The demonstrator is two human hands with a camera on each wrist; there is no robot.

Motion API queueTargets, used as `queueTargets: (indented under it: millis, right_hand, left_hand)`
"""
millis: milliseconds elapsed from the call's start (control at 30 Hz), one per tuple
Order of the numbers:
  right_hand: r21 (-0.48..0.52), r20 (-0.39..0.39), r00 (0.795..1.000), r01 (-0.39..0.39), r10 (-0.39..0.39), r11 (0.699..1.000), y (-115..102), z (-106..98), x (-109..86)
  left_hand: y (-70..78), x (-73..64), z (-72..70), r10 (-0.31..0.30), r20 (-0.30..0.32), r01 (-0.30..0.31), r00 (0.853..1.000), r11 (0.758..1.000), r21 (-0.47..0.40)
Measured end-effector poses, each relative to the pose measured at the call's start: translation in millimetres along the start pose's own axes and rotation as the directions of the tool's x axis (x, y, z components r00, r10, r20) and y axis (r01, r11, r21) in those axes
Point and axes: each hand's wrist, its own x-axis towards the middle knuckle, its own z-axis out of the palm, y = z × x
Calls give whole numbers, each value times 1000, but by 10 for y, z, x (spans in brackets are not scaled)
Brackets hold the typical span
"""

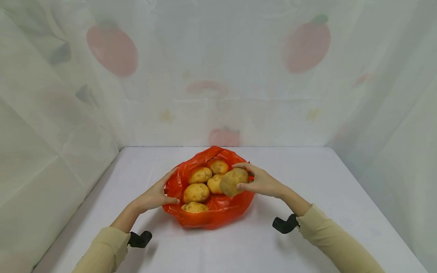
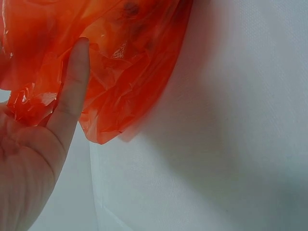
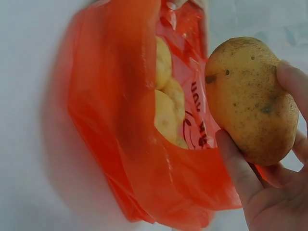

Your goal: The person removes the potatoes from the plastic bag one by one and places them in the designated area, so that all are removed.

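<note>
A red plastic bag (image 1: 218,218) stands on the white table with its mouth spread open and several potatoes (image 1: 196,192) inside. At the bag's left side my left hand (image 1: 155,195) holds the crumpled plastic, thumb and fingers spread apart along the rim. In the left wrist view one straight finger (image 2: 74,79) lies against the red plastic. My right hand (image 1: 261,184) grips a brown-spotted potato (image 1: 235,182) over the right part of the opening. The right wrist view shows this held potato (image 3: 250,101) between thumb and fingers, beside the bag's mouth.
The white table (image 1: 341,227) carries the bag near its middle. A pale curtain (image 1: 218,68) with faded red fruit prints hangs behind it and along both sides. Black curved wrist pieces (image 1: 140,239) stick out below both wrists, over the table.
</note>
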Motion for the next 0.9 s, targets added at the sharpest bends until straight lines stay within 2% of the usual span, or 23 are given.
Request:
queueTargets:
  millis: [267,533,733,900]
  right_hand:
    - [84,-41,999,8,-4,996,20,-144,-18]
    - [103,-115,993,-11,23,995,76,-305,-38]
    - [136,-178,983,-20,45,990,160,-448,-46]
    - [135,-244,967,-42,75,990,290,-534,-47]
  left_hand:
    - [-10,3,-2,2,-1,-2,1000,1000,2]
    - [-13,11,-3,10,0,-10,1000,1000,-4]
    - [-12,15,-8,4,-2,-4,1000,1000,3]
    - [-10,18,-13,-4,-1,4,1000,1000,5]
